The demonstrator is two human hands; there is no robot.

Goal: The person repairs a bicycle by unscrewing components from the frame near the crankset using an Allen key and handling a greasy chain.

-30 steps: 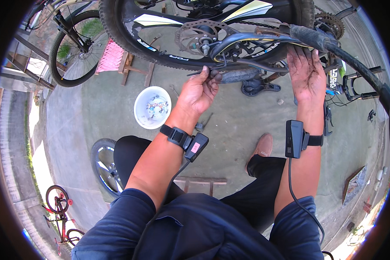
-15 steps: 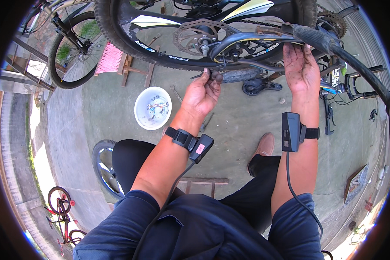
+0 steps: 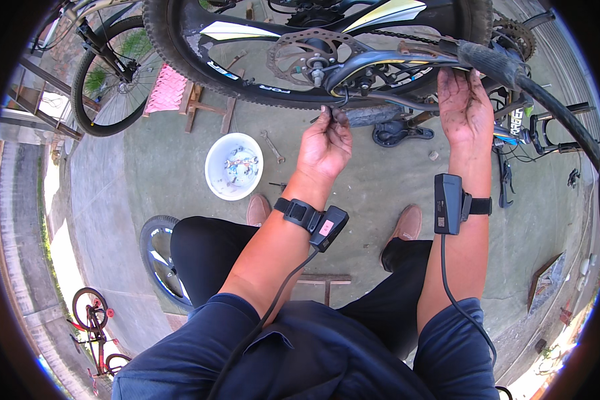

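Note:
A bicycle wheel [image 3: 200, 60] with a brake disc [image 3: 293, 57] fills the top of the view, mounted in a grey frame [image 3: 380, 59]. Just below the disc, my left hand [image 3: 325, 147] has its darkened fingers pinched on a thin, dark hex key [image 3: 345, 100]; its bent end shows beside the frame near the axle. The fingers cover much of the key. My right hand [image 3: 465, 110], palm up and smudged, grips the frame from below, near the black padded tube [image 3: 483, 57]. Its fingertips are partly hidden by the frame.
On the floor stand a white bucket [image 3: 215, 163] with small metal parts and, beside it, a wrench [image 3: 272, 147]. A black saddle [image 3: 400, 135] hangs under the frame. Other bicycles stand at the upper left and lower left, and a loose wheel [image 3: 152, 257] lies by my left leg.
My left hand has shifted right and turned with the hex key, baring the wrench and my left shoe below. My right hand has stayed at the frame.

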